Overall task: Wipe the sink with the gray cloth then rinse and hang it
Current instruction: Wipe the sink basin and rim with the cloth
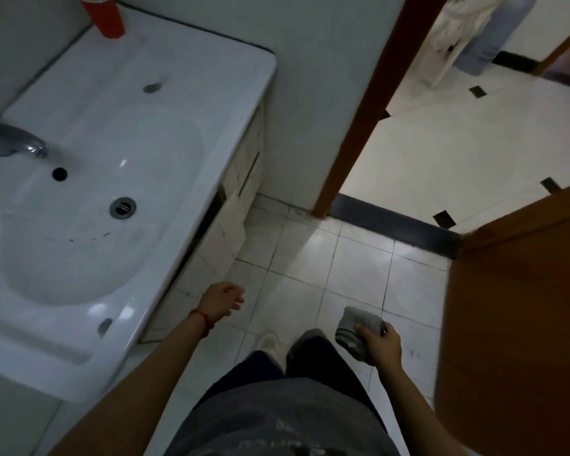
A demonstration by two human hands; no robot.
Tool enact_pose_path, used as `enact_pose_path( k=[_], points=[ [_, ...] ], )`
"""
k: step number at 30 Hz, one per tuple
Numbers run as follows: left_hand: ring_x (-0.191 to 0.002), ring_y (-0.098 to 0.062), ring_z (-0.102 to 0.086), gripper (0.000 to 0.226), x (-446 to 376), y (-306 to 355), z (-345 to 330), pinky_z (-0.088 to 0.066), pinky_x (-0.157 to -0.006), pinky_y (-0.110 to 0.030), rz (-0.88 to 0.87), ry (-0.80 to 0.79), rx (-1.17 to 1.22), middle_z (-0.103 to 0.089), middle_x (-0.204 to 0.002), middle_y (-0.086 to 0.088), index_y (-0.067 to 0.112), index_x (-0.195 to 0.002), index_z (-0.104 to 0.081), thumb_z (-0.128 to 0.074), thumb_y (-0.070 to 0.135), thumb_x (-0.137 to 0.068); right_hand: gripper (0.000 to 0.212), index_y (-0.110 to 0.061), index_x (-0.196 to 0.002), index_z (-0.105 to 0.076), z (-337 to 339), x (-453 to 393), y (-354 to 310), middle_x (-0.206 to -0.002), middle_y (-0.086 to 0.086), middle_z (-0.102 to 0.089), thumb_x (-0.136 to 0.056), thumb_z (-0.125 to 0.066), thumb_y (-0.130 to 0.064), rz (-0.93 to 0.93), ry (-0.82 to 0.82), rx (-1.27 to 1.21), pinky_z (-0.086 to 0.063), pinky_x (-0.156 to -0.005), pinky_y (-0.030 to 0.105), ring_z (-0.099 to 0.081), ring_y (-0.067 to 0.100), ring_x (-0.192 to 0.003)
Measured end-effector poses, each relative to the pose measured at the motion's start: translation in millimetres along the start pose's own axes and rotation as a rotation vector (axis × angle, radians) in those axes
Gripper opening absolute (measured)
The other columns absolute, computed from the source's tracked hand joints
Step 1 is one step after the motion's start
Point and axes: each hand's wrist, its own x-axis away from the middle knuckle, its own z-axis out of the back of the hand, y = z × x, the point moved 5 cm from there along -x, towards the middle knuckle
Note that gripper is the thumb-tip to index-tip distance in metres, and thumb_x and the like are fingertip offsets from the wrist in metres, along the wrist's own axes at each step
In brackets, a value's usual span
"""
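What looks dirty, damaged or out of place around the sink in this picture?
Dark streaks mark the white sink basin below the drain, so it looks unwiped. The cabinet door under the counter hangs askew, with a dark gap beside it. The gray cloth is bunched in the right hand.

Dim, bluish light is filling the bathroom; brighter daylight is coming through the doorway [458, 143] at two o'clock, glaring on floor tiles [326, 255]. Edges are bending, and everything is looking softly blurred.
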Motion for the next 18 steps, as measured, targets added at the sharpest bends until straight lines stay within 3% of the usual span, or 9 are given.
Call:
enact_pose_path(
  k=[4,9,13,16,18],
  points=[
    [-0.069,-0.014,-0.054,0.013,-27,33,12,-0.044,-0.062,-0.022,0.006,0.079,0.147,-0.06,-0.08,-0.003,0.009,-0.089,-0.057,-0.049,0.018,-0.093,0.03,-0.011,-0.102,-0.051,-23,-50,-66,-0.103,0.015,-0.058,-0.077,-0.068,-0.012,0.072,-0.128,0.107,-0.051,-0.088,0.051,-0.057,0.034,-0.095],
    [-0.068,-0.013,-0.055,0.016,-23,20,21,-0.043,-0.059,-0.021,0.118,0.275,0.38,-0.061,-0.08,-0.004,0.015,-0.079,-0.058,-0.05,0.019,-0.093,0.043,-0.006,-0.113,-0.051,-72,-95,-170,-0.11,0.018,-0.06,-0.076,-0.07,-0.017,0.233,-0.328,0.335,-0.051,-0.088,0.052,-0.059,0.035,-0.098],
    [-0.071,-0.017,-0.056,0.015,9,-7,16,-0.043,-0.061,-0.023,0.218,0.495,0.627,-0.063,-0.089,-0.012,0.007,-0.092,-0.061,-0.052,0.018,-0.092,0.043,-0.001,-0.112,-0.054,-124,-89,-251,-0.111,0.025,-0.062,-0.076,-0.072,-0.012,0.449,-0.537,0.516,-0.052,-0.086,0.05,-0.06,0.034,-0.092],
    [-0.077,-0.022,-0.058,0.016,42,-23,13,-0.044,-0.063,-0.024,0.237,0.716,0.721,-0.064,-0.093,-0.014,0.004,-0.1,-0.061,-0.052,0.013,-0.091,0.027,0.008,-0.1,-0.057,-171,-58,-291,-0.092,0.039,-0.057,-0.08,-0.067,-0.006,0.586,-0.762,0.637,-0.048,-0.077,0.053,-0.057,0.043,-0.081],
    [-0.078,-0.024,-0.059,0.011,67,-31,15,-0.045,-0.068,-0.027,0.238,0.868,0.736,-0.065,-0.092,-0.014,0.006,-0.095,-0.062,-0.053,0.009,-0.09,0.017,-0.004,-0.088,-0.058,-199,-33,-302,-0.089,0.02,-0.062,-0.079,-0.07,-0.013,0.676,-0.865,0.689,-0.049,-0.073,0.041,-0.058,0.032,-0.082]
  ],
)
